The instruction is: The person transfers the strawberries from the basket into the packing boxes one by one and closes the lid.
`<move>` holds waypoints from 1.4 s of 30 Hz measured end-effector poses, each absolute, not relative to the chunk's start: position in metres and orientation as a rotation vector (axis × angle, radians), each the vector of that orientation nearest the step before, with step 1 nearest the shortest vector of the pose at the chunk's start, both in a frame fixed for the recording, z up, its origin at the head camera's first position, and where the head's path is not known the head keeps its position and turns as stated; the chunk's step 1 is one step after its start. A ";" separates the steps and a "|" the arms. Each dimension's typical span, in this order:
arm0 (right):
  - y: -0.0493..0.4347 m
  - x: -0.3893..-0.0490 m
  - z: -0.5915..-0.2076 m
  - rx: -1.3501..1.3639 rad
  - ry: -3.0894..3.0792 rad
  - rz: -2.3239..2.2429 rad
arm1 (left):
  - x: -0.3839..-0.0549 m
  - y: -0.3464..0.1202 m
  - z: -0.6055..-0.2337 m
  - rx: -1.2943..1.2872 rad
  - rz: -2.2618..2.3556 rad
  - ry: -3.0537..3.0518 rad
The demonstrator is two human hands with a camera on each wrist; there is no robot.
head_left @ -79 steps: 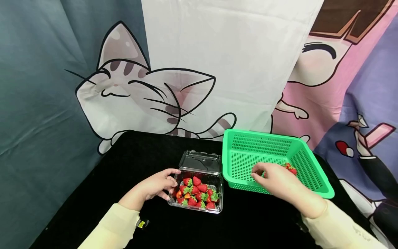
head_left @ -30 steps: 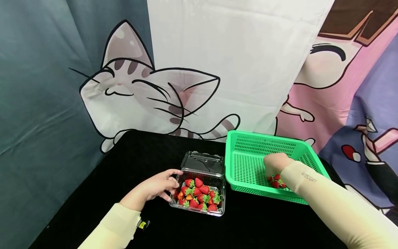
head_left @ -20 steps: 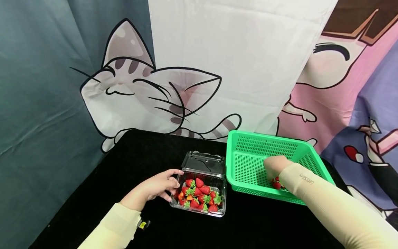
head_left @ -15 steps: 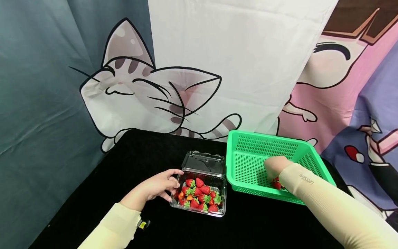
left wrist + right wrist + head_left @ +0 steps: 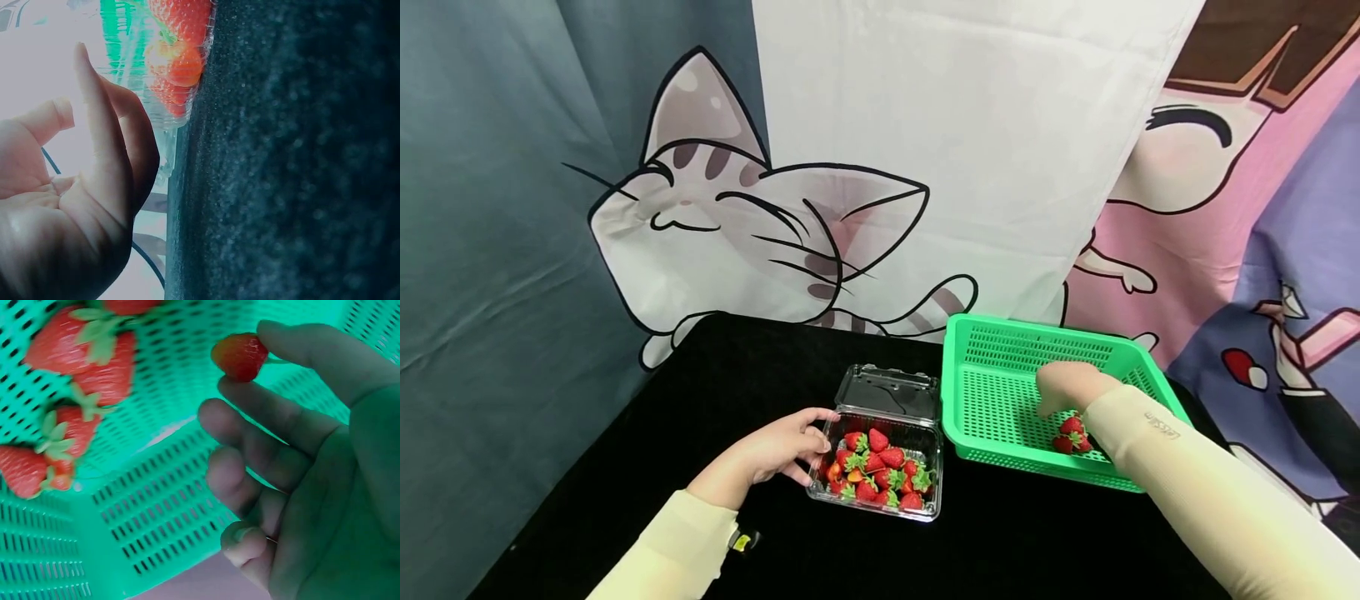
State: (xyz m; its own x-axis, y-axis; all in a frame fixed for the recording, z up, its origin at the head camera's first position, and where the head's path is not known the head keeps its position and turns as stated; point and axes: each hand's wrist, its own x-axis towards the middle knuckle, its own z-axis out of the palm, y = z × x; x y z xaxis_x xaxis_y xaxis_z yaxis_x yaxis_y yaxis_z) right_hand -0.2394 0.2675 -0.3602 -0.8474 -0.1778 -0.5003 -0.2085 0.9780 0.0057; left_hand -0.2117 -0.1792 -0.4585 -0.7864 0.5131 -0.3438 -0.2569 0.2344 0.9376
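Observation:
A clear plastic clamshell box (image 5: 820,490) holding several red strawberries (image 5: 872,461) sits on the black cloth with its lid (image 5: 887,393) folded back. At the box's left side rests my left hand (image 5: 778,450), fingertips right at the rim; in the left wrist view one finger of this hand is extended. My right hand (image 5: 1067,386) is inside the green basket (image 5: 992,454). In the right wrist view, its thumb and index finger pinch a small strawberry (image 5: 239,356). More strawberries (image 5: 81,356) lie in the basket beside this hand, partly covered by the sleeve in the head view.
The green basket stands directly right of the clamshell box, its walls raised and slotted. Behind the black cloth (image 5: 715,375) hangs a printed curtain (image 5: 985,150) with a cartoon cat.
My right hand went deeper into the basket, then rose slightly, now with a strawberry between thumb and index finger. More basket strawberries show beneath it. The left hand keeps its place at the box.

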 end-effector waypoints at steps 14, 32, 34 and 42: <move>0.234 -0.213 -0.325 -0.347 2.898 -0.172 | -0.210 -0.180 -0.461 0.246 1.620 1.897; 0.127 -0.138 -0.367 -0.832 3.198 -0.163 | -0.208 -0.182 -0.459 0.237 1.624 1.914; 0.118 -0.137 -0.376 -0.882 3.201 -0.091 | -0.208 -0.182 -0.459 0.240 1.625 1.915; 0.096 -0.131 -0.396 -1.097 3.358 0.207 | -0.209 -0.180 -0.459 0.244 1.622 1.898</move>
